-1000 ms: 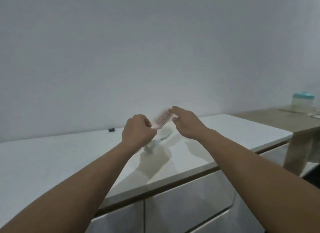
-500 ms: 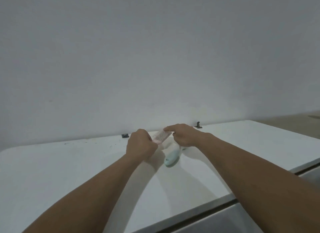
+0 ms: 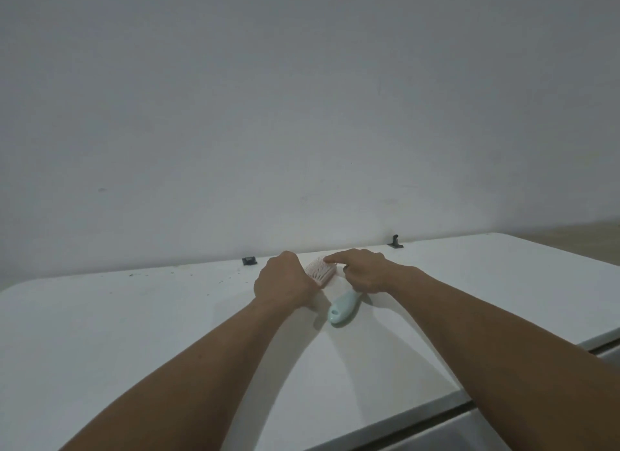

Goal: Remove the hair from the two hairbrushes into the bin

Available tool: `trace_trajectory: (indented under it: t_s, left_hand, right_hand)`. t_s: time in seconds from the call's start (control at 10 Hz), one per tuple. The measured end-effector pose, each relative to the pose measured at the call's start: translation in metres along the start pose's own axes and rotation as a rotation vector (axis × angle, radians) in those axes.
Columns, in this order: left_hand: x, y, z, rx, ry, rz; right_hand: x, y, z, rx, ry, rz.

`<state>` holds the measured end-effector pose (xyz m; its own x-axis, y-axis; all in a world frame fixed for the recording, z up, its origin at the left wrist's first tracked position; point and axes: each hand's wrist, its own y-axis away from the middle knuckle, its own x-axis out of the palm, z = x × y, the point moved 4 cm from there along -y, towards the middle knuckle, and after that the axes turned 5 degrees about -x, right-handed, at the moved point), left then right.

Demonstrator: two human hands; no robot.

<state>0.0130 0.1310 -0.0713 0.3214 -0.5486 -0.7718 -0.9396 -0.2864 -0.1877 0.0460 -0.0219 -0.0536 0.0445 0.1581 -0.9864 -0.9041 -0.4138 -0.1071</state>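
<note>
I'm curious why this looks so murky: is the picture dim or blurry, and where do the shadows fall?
Head view: dim, flat light, grey wall; soft shadows of the forearms pool on the white countertop beneath the left hand; pink hairbrush bristles look slightly soft; the countertop's edges bow from the wide-angle lens.

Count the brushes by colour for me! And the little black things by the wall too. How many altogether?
Pink hairbrush: 1, held by the left hand, right hand fingers at its bristles.
Mint-green hairbrush: 1, lying on the white countertop.
Small black things by the wall: 2.
Total: 4.
</note>
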Motion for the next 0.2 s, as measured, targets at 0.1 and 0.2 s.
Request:
trace_trajectory:
  t_s: [0.1,0.2]
  left_hand:
    - [-0.011,0.006,-0.002,-0.013,-0.007,-0.032]
    - [-0.027,0.017,-0.005,-0.035,-0.014,-0.055]
  right_hand:
    - [-0.005,0.005,-0.002,-0.003,-0.048,-0.054]
    - [-0.014,0.015,-0.01,0.02,-0.128,-0.123]
